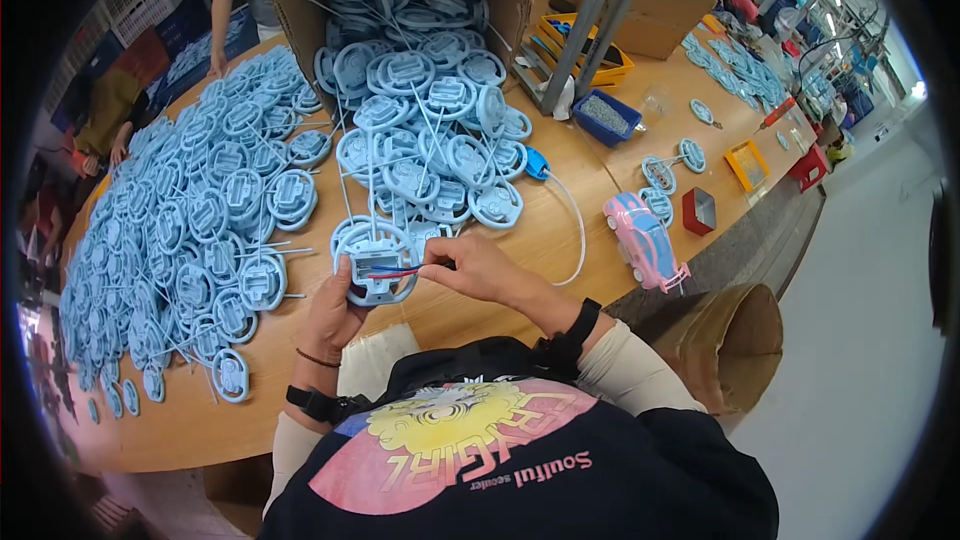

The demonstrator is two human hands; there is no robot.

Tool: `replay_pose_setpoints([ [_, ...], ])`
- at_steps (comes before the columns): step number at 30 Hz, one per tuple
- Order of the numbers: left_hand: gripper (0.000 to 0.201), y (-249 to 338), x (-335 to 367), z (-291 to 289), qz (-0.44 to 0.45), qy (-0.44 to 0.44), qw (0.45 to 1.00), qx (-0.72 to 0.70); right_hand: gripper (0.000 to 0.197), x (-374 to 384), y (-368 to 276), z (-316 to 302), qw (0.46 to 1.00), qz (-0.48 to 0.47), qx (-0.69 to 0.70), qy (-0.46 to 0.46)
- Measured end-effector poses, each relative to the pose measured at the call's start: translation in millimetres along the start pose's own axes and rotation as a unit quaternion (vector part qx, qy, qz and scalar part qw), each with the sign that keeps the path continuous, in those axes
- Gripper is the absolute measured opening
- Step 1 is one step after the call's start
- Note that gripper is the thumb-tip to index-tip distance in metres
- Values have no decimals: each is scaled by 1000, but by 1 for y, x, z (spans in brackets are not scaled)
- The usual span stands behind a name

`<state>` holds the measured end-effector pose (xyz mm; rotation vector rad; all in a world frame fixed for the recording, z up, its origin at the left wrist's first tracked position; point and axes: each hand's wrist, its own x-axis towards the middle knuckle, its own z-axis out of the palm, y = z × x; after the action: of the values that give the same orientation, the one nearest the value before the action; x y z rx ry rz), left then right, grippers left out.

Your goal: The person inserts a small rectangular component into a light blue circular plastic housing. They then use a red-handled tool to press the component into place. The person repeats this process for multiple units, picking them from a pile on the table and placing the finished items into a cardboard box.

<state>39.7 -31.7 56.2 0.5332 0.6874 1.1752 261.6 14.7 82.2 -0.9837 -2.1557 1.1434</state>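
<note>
Our left hand (335, 315) is closed around the lower-left rim of 1 light-blue toy steering wheel (376, 258), thumb on the near edge. The wheel sits between our 2 hands, its recessed side facing us. Our right hand (478, 268) is narrowed to a pinch on the red and dark wires (398, 272), which run across the wheel's recess.

Left of our hands, a broad heap of similar wheels (190, 220) covers the table (455, 323). Straight ahead, more wheels spill toward us from a cardboard box (297, 30) on its side. To the right of our right hand we see a white cable (581, 225), then a pink toy car (645, 240); beyond the car, 1 red tray (690, 212). Past the heap, we see a co-worker's hand (217, 66).
</note>
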Motion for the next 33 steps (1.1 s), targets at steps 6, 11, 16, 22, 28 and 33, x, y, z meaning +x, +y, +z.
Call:
replay_pose_setpoints([
  [6, 47, -19, 2, -22, -22, -20, 999, -12, 20, -7, 10, 11, 1000, 12, -11, -15],
  [11, 45, -9, 8, -72, -68, 37, 988, 131, 21, -9, 22, 22, 997, 31, -66, -34],
  [16, 41, 106, 30, -92, 217, 90, 967, -97, 21, -10, 37, 9, 999, 31, -4, 17],
  [22, 42, 80, 102, -78, 43, 93, 972, 212, 17, -11, 48, -1, 997, 70, 22, 39],
  [28, 44, 8, 159, -17, 75, 161, 855, 487, 19, -15, 45, -5, 993, 75, 61, 66],
  [33, 29, -5, 155, -44, 72, 151, 889, 427, 17, -18, 47, -4, 985, 80, 59, 139],
])
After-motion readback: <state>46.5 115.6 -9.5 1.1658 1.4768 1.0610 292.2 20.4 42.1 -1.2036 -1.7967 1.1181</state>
